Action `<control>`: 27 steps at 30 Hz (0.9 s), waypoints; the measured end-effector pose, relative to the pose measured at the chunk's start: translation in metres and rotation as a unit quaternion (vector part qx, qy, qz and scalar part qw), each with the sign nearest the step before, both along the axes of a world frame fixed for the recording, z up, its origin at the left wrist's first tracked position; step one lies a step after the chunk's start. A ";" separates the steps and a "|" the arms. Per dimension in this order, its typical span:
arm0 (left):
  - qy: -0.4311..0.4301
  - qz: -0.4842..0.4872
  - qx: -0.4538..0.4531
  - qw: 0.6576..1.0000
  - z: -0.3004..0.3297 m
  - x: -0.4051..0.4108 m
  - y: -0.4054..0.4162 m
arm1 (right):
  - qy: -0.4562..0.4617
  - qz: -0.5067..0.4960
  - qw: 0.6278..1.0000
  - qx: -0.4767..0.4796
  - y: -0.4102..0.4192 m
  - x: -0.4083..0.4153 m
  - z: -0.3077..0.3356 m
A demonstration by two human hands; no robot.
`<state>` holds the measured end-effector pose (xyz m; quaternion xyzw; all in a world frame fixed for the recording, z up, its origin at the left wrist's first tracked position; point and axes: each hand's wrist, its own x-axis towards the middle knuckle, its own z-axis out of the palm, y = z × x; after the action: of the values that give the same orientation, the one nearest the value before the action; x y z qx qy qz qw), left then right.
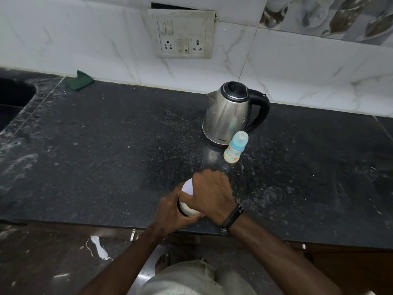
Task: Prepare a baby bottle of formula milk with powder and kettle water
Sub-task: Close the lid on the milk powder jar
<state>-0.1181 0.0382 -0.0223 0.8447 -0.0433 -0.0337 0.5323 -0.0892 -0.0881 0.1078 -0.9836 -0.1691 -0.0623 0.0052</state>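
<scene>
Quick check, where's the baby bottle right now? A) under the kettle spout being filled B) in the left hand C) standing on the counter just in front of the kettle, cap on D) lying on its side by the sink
C: the baby bottle stands capped on the black counter in front of the steel kettle, while both hands grip the white container nearer the edge.

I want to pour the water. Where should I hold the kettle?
Hold the kettle by its black handle, reaching in from the right. The handle loops out on that side, opposite the spout, and the baby bottle stands close in front.
</scene>
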 end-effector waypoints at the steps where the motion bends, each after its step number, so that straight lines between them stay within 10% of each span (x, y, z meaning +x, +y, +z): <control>1: -0.007 0.005 0.001 1.000 -0.003 -0.001 0.002 | -0.010 -0.027 1.000 0.008 0.002 -0.001 -0.003; 8: 0.022 0.004 0.004 1.000 -0.010 0.000 0.006 | -0.014 -0.058 0.998 0.008 0.003 0.003 -0.007; 16: 0.042 -0.004 0.012 0.999 0.002 0.002 0.000 | 0.088 0.150 0.983 -0.058 -0.024 0.004 0.020; 27: 0.018 -0.025 0.015 0.999 -0.003 0.005 0.005 | -0.061 0.078 0.994 -0.038 -0.023 -0.004 -0.015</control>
<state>-0.1129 0.0435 -0.0258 0.8505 -0.0547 -0.0626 0.5194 -0.0935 -0.1114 0.0927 -0.9614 -0.2472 -0.1147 -0.0380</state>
